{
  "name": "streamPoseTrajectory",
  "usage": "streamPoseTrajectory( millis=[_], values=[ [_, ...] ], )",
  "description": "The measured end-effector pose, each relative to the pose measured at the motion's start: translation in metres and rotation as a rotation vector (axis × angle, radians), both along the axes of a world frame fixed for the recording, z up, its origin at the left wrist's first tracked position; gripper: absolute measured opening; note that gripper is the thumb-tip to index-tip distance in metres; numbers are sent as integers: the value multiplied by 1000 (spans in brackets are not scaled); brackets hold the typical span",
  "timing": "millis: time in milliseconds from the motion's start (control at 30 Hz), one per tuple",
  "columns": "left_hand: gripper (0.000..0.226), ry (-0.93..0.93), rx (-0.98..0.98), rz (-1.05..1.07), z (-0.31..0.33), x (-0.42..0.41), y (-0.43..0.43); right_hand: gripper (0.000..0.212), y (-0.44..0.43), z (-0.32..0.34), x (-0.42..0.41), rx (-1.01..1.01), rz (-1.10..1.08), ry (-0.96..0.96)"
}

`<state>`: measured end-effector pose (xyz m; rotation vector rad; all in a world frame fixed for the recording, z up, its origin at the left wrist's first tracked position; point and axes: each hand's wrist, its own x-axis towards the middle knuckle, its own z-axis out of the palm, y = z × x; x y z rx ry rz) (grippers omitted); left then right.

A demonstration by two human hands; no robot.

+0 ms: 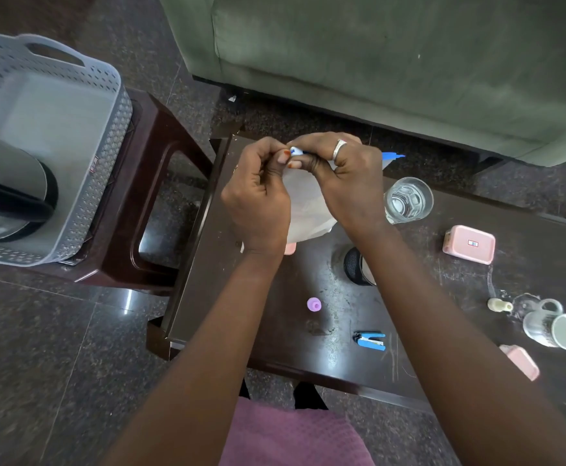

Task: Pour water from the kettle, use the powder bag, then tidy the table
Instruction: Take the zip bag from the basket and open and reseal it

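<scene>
Both hands hold a translucent white powder bag point(308, 203) with a blue zip strip above the far left part of the dark table point(308, 351). My left hand point(258, 193) pinches the strip's left end. My right hand point(345, 173), with a ring on one finger, grips the top beside it; the strip's other end sticks out to the right. A clear glass of water point(407, 200) stands just right of the bag. The steel kettle point(9, 193) with its black handle lies in a grey basket point(83, 156) on a brown stool point(154, 183) at the left.
On the table lie a black round object point(355, 265), a pink box point(470, 248), a purple cap point(313, 304), a blue stapler point(370, 340), a tipped mug point(555, 329), a small cream bottle point(500, 305) and a pink lid point(520, 361). A green sofa point(392, 55) stands behind.
</scene>
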<state>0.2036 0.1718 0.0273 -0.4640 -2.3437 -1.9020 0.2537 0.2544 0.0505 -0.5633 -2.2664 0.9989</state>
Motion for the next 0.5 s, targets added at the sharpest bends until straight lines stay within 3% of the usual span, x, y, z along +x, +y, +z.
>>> streamPoseTrajectory(
  millis=[167, 333, 500],
  values=[
    [13, 74, -145, 17, 0, 9, 2, 9, 0, -3, -1, 22, 55, -50],
    [20, 43, -138, -12, 0, 10, 2, 11, 4, -5, 1, 22, 64, -67],
    [19, 98, -100, 54, 2, -3, 1, 15, 32, -14, 17, 17, -71, -152]
  ],
)
